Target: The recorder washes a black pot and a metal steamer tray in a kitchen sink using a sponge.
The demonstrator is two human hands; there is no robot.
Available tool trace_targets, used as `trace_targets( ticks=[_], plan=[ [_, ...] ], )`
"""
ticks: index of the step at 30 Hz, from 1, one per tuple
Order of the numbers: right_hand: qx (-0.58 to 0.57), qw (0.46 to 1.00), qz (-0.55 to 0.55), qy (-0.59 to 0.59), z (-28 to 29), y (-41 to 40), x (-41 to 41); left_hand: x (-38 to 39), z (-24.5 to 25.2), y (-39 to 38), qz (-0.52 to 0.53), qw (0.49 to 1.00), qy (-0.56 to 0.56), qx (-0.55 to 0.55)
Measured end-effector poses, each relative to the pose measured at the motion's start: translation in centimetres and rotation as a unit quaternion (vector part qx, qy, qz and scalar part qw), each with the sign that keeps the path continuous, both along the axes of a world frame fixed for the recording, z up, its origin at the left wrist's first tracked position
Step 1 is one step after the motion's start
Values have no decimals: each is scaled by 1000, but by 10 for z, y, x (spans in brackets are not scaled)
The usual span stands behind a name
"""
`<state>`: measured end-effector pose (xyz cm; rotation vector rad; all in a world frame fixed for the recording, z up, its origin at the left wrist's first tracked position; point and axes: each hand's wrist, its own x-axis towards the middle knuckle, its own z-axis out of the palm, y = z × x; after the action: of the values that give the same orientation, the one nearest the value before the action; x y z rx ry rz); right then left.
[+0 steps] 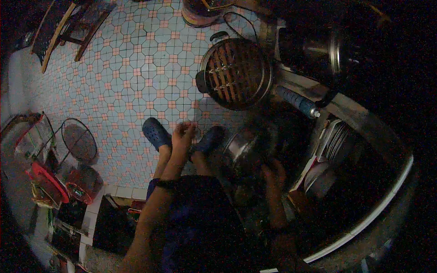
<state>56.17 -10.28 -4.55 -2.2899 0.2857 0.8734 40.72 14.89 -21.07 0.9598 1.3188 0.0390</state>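
My left hand (183,134) hangs over the tiled floor between my blue clogs (156,132), fingers loosely curled; no held object can be made out. My right hand (274,173) reaches into the dark area at the right, beside a shiny metal pot or bowl (241,146). Whether it touches or holds anything is too dark to tell. Ahead of the metal vessel stands a round pan (237,73) with a dark side handle and a slatted brown rack or strips inside. A blue spray can or bottle (298,101) lies to its right.
Plates (338,140) stand on edge in a cupboard or rack at the right. Left are a round wire-rimmed strainer (79,141), a red basket (51,182) and a tiled ledge (91,218). A wooden chair or stool (58,37) is at upper left, a round container (199,17) at top.
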Motion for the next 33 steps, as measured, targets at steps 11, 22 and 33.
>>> trace_targets(
  ticks=[11, 22, 33],
  plan=[
    [30, 926, 291, -238, -88, 129, 97, -111, -10, -156, -151, 988, 21, -23],
    [-79, 904, 362, -212, -107, 193, 146, -62, 51, -111, -178, 980, -78, 45],
    [-16, 899, 376, -224, -141, 159, 170, -55, 60, -104, -204, 953, -27, 224]
  ],
)
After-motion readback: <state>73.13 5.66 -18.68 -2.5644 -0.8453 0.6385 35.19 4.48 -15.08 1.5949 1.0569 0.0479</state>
